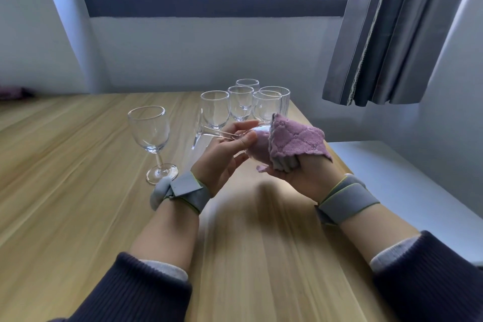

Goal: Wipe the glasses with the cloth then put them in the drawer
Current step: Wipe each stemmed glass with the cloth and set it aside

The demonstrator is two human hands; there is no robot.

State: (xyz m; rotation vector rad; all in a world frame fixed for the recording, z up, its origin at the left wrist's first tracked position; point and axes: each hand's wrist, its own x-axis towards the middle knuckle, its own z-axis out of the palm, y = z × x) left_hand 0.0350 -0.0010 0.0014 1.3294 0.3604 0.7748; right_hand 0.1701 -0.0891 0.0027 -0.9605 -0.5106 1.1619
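Wood desk under window. Left hand grips stem of wine glass held sideways above desk; right hand clamps purple cloth stuffed into bowl. Six glasses stand behind.

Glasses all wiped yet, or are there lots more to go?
None clearly finished. The left hand holds a wine glass sideways while the right hand wipes it with the purple cloth. Six glasses still stand on the table. No drawer is in sight.
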